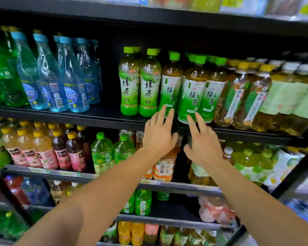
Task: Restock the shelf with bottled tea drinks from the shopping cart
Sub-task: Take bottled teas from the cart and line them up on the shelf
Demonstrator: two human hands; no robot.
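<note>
Left hand [158, 134]: empty, fingers straight, fingertips touching a green tea bottle [170, 86] at the shelf edge [96, 118].
Right hand [203, 139]: empty, fingers spread against the neighbouring front bottle [192, 93], right of the first.
Risk: an uneven push could topple the rows behind.

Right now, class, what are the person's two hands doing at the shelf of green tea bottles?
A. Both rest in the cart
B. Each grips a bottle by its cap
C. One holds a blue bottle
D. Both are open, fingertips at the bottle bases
D: the left hand and right hand are open with straight fingers reaching the bases of the green tea bottles, holding nothing.
</note>
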